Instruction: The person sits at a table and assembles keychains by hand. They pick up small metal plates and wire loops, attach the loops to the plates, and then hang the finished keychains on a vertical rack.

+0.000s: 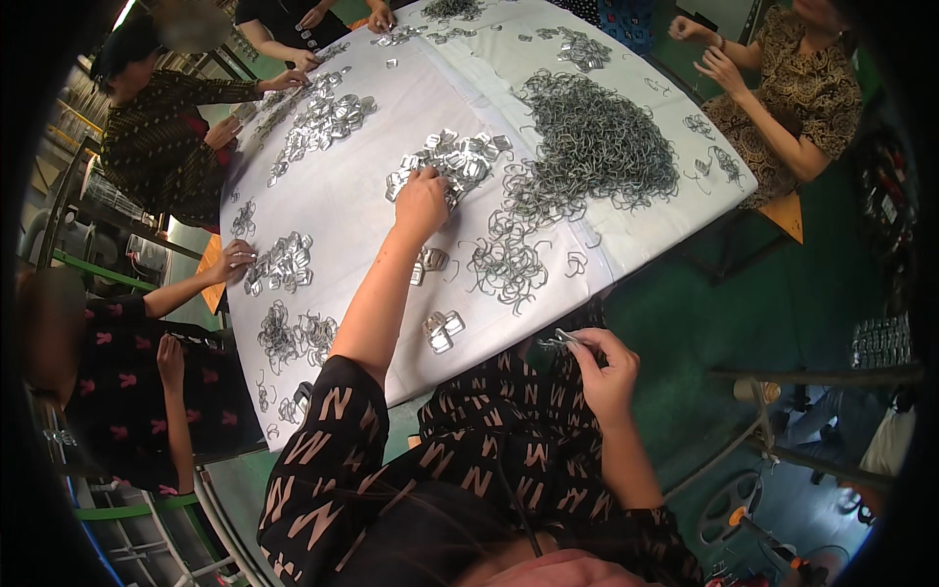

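Heap of rectangular silver metal pieces [471,155] lies beneath and beyond the left hand [423,200] — grip unclear — while the right hand [607,366] pinches a small silver metal part [561,337].

Around us we see a green floor [675,328]; on our right, a person in a brown patterned top [822,93] beside an orange seat [786,217]; on our left, a person in a black top with pink motifs [132,391] and a green bar [103,269]; at lower right, a spoked wheel [727,504]

The white table [333,220] holds silvery plates [469,157] and, seemingly, grey hooks [597,142].
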Available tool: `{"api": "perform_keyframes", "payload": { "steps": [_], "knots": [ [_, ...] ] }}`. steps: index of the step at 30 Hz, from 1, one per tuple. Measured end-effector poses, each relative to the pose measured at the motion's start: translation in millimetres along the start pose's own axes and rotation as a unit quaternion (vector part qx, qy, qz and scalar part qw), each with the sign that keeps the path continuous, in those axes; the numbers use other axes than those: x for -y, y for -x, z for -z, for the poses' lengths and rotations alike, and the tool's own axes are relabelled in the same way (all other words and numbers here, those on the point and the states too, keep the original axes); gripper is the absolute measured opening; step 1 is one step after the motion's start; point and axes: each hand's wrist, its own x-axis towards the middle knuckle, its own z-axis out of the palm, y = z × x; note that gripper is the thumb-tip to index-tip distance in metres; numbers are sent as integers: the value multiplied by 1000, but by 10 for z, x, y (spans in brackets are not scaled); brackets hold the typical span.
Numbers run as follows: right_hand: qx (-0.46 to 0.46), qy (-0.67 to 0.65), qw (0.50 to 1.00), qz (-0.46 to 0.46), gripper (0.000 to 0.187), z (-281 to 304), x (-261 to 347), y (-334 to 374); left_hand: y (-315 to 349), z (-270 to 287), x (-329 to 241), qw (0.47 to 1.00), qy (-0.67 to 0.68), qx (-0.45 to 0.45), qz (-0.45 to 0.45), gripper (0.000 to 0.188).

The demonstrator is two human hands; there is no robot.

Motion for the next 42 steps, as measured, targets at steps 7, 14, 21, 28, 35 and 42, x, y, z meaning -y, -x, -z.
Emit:
{"api": "perform_keyframes", "payload": {
  "steps": [7, 14, 21, 28, 35, 42],
  "knots": [
    [5, -11, 1000, -26, 9, -16, -34, 6, -78, -153, -156, 989, 60, -15, -133, 26],
    [3, -2, 1000, -16, 10, -7, -35, -8, -3, -100, -385, 987, -24, 77, -138, 25],
    [22, -4, 999, -44, 9, 2, -25, 5, 249, 60, -212, 986, 153, 62, 19, 18],
    [8, -12, 999, -43, 10, -33, -45, 29, 348, 31, -654, 995, -29, 91, -14, 14],
    [0, -50, 997, -58, 9, -73, -54, 63, 254, 80, -768, 985, -95, 134, -59, 8],
    [-11, -82, 992, -90, 11, -88, -122, 64, 318, 235, -567, 981, 164, 89, 53, 11]
  ]
}}
